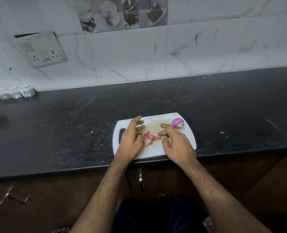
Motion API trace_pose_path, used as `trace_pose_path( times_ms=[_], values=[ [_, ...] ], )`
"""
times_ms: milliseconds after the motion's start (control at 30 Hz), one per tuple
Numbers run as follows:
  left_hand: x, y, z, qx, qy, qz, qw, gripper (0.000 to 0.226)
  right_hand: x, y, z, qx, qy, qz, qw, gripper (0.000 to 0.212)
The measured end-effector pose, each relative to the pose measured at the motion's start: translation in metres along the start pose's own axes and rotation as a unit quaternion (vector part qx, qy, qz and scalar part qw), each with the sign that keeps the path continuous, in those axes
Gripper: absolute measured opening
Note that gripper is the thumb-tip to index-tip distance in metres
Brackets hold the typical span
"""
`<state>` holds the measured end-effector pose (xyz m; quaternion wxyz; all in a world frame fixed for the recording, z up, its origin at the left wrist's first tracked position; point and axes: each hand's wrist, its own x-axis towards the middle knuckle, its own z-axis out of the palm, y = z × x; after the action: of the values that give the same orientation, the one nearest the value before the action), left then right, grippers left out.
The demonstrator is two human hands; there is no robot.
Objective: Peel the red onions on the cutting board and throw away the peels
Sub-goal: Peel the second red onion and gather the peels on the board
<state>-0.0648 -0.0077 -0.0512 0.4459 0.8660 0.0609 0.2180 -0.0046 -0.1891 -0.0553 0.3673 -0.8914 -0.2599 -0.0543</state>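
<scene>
A white cutting board [156, 119] lies at the front edge of a black counter. One peeled purple onion [177, 123] rests at the board's far right corner. A small pile of reddish peels [150, 138] lies in the board's middle. My left hand [131, 139] rests on the board's left part, fingers spread, its fingertips touching the left side of the peels. My right hand [176, 145] hovers over the right part of the board with fingers apart, its fingertips beside the peels' right end. Neither hand holds anything.
The black counter [72, 125] stretches left and right of the board. Several white cups [15, 91] stand against the tiled wall at the far left. A scrap of peel [222, 132] lies on the counter right of the board. A cabinet handle [140, 179] is below the counter's edge.
</scene>
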Motion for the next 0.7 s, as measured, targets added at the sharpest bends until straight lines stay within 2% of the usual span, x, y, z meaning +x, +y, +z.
trace_pose_path(
  times_ms=[200, 300, 433, 567, 700],
  values=[
    [0.0, 0.0, 0.001, 0.005, 0.0, 0.014, 1.0, 0.055, -0.001, 0.003, 0.002, 0.025, 0.028, -0.013, 0.999, 0.046],
    [-0.002, -0.003, 0.004, 0.027, -0.008, 0.027, 0.999, 0.047, -0.002, 0.006, 0.005, 0.041, 0.09, -0.024, 0.995, 0.041],
    [-0.007, 0.005, 0.01, 0.129, -0.022, 0.059, 0.99, 0.05, 0.0, 0.008, 0.009, 0.005, 0.187, -0.026, 0.982, 0.042],
    [0.0, 0.01, 0.013, 0.198, -0.036, 0.071, 0.977, 0.054, 0.009, 0.005, 0.009, -0.064, 0.169, 0.033, 0.983, 0.055],
    [0.013, 0.009, 0.015, 0.206, -0.038, 0.047, 0.977, 0.049, 0.023, 0.009, 0.006, -0.044, 0.155, 0.07, 0.984, 0.056]
  ],
)
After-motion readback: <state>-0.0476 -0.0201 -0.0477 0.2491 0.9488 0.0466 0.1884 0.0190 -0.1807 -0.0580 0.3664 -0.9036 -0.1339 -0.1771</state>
